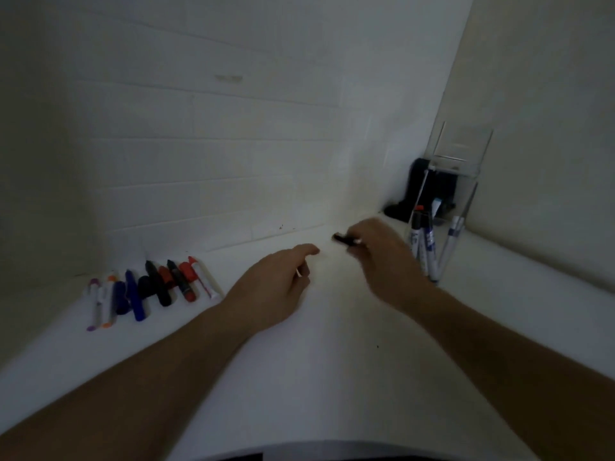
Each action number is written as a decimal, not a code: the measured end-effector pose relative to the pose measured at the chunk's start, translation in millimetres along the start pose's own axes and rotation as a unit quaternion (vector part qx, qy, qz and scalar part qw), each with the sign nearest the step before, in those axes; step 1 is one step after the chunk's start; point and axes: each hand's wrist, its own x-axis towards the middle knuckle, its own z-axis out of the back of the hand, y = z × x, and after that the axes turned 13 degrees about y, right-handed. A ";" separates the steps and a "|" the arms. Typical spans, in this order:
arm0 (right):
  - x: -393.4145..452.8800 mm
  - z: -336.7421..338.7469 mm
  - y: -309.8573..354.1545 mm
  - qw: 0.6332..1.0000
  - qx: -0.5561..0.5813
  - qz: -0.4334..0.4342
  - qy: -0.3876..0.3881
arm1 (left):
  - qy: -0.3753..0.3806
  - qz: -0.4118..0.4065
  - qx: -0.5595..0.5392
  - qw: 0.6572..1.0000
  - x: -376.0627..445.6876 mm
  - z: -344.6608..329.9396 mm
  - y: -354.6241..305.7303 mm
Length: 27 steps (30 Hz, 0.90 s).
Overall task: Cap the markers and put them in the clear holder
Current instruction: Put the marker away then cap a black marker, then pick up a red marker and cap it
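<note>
A few markers (426,241) stand in the clear holder (456,201), a row of markers and caps (153,287) waits on the desk (332,361), the right hand (376,254) pinches a black-capped marker (346,240), and the left hand (279,284) hangs with loosely curled fingers, seemingly holding nothing.

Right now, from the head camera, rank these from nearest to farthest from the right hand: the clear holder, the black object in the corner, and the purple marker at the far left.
1. Clear holder, just right of the right hand.
2. Black object, behind the holder in the corner.
3. Purple marker, far left end of the row.
</note>
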 end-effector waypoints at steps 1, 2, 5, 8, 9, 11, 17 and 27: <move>-1.6 18.8 -4.7 0.999 0.031 -0.014 -0.037 | 0.006 -0.007 0.004 1.000 -0.6 -1.9 -0.4; -2.0 39.6 -10.9 0.995 0.051 -0.033 -0.082 | 0.013 -0.014 0.010 1.000 -1.4 -3.5 -1.2; 0.1 96.1 -36.8 0.975 0.033 -0.093 -0.199 | 0.016 -0.042 0.033 0.998 -3.7 -8.2 -2.8; -0.2 124.0 -67.3 0.970 0.004 -0.128 -0.206 | 0.013 -0.085 0.066 0.994 -4.3 -11.3 -3.1; -1.4 125.1 -76.8 0.972 0.001 -0.138 -0.188 | 0.018 -0.097 0.078 0.992 -4.0 -11.8 -3.5; -3.5 119.1 -89.0 0.979 0.002 -0.151 -0.139 | 0.023 -0.123 0.108 0.986 -3.0 -12.4 -4.3; -6.7 84.2 -109.6 0.968 -0.144 -0.200 -0.055 | 0.018 -0.156 0.139 0.978 -2.7 -11.8 -4.8; -21.6 69.8 -119.1 0.976 -0.089 -0.196 -0.033 | 0.024 -0.186 0.161 0.969 -1.3 -12.5 -6.7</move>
